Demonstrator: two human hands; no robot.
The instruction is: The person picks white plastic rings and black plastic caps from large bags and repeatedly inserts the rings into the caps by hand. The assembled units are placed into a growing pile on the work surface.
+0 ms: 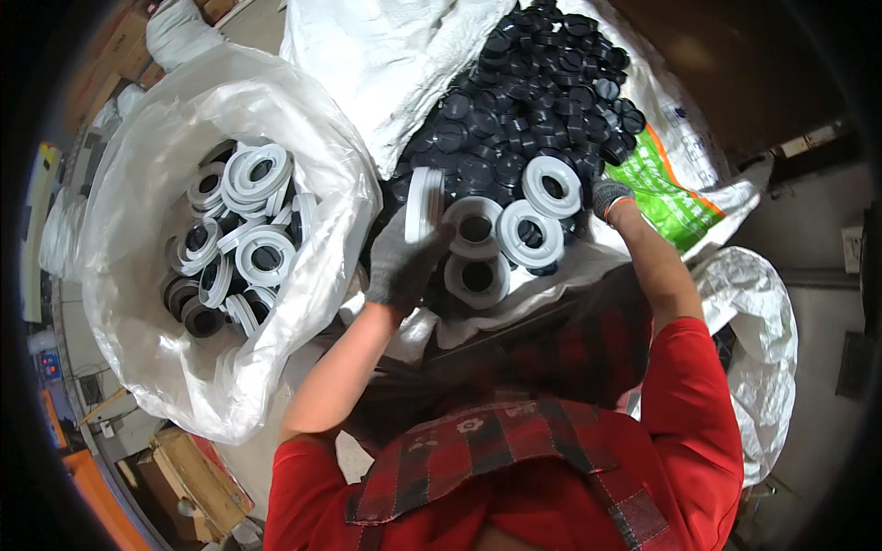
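My left hand (401, 264), in a grey glove, is closed around a pale grey ring-shaped plastic part (424, 204), held on edge so its ridged side shows. Just right of it, several similar pale rings (531, 233) lie on a heap of small round black caps (542, 101) in an open white sack. My right hand (609, 196), also gloved, is at the right side of the heap, beside the sack's green printed patch (663, 188). Its fingers look curled in; whatever they hold is hidden.
At the left stands a large translucent plastic bag (317, 119) with several pale and black rings inside. Another white sack (767, 331) is at my right. White sheeting (344, 64) lies behind the heap. A cardboard box (188, 482) is on the floor at lower left.
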